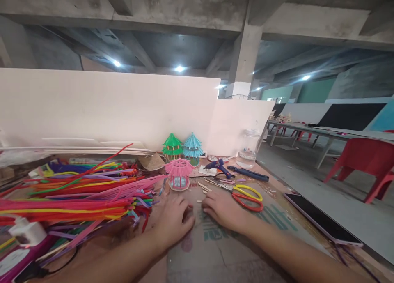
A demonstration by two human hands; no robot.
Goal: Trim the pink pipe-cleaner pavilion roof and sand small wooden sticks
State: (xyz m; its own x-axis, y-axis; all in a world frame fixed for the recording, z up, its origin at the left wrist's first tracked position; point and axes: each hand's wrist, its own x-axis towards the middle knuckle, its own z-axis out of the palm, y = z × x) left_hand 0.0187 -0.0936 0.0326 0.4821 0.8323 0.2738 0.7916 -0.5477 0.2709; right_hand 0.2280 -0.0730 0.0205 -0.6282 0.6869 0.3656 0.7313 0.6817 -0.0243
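Note:
My left hand [175, 218] rests on the work surface with its thumb apart from the loosely bent fingers. It holds nothing and lies just in front of a small pink pavilion model [179, 175] with a fringed roof and pale blue panels. Across a narrow gap, my right hand [222, 211] lies on the printed cardboard [212, 256], fingers relaxed and empty. Beyond its fingertips are a few short wooden sticks [205, 187]. Scissors [246, 194] with one yellow and one red handle lie right of them. A green pavilion model [172, 146] and a blue one [193, 145] stand behind.
Bundles of coloured pipe cleaners [92, 192] cover the left side. A blue glue gun [220, 167], a dark blue tool [249, 173] and a clear plastic container [247, 149] are at the back right. A phone [321, 219] lies near the right edge. A white partition [107, 106] stands behind.

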